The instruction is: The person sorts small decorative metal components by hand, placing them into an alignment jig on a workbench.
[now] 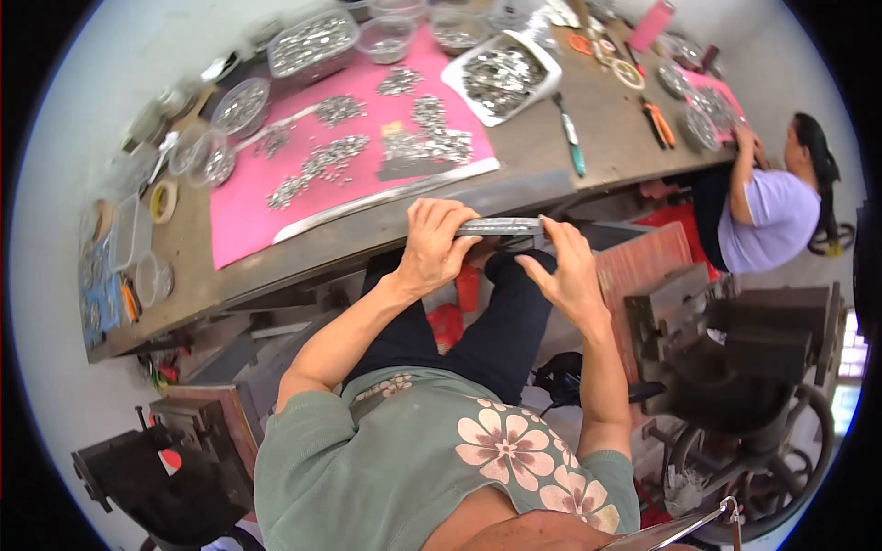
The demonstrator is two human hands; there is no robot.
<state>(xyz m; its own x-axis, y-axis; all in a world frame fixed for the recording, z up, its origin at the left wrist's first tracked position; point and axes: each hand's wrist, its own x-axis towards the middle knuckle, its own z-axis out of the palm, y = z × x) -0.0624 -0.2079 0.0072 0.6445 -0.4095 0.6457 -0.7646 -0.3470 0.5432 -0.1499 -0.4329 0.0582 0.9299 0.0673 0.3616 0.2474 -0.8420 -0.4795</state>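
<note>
A short, narrow grey metal bar (503,227) with a brighter line along it is held level, just in front of the table edge and above my lap. My left hand (430,246) is closed on its left end, the thumb below and the fingers curled over. At the bar's right end, the fingertips of my right hand (571,271) touch or nearly touch it, while the thumb stands apart lower down. Beyond my hands, several piles of small silvery metal pieces (333,158) lie on a pink sheet (241,220). A flat grey plate (413,168) lies beside the nearest pile.
A white tub (548,87) and clear containers (276,62) hold more metal pieces. Right of them lie a green-handled tool (575,151) and orange-handled pliers (660,124). A tape roll (163,202) rests at left. Another person (776,211) works at far right, near a dark machine (726,340).
</note>
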